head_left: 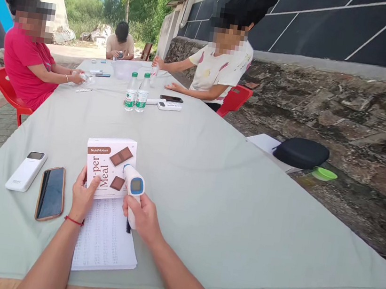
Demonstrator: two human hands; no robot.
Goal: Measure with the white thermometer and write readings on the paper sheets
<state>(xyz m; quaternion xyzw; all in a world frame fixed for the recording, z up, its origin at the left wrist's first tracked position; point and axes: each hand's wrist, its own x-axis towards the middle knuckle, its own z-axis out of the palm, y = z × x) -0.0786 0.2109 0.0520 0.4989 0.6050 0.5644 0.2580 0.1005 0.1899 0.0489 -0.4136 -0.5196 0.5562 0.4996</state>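
Observation:
My left hand grips the lower left of a white box printed with brown chocolate pieces and the words NutriMotion and Meal. The box is held upright, tilted a little, above a stack of printed sheets. My right hand is wrapped round the handle of a white infrared thermometer with a blue-framed screen. Its front end points at the right side of the box; whether they touch I cannot tell. A black pen lies on the sheets, partly hidden by my right hand.
On the cloth-covered table, left of the box, lie a phone and a white power bank. Two water bottles stand farther off, near another phone. Three people sit round the far part, by a translucent basin.

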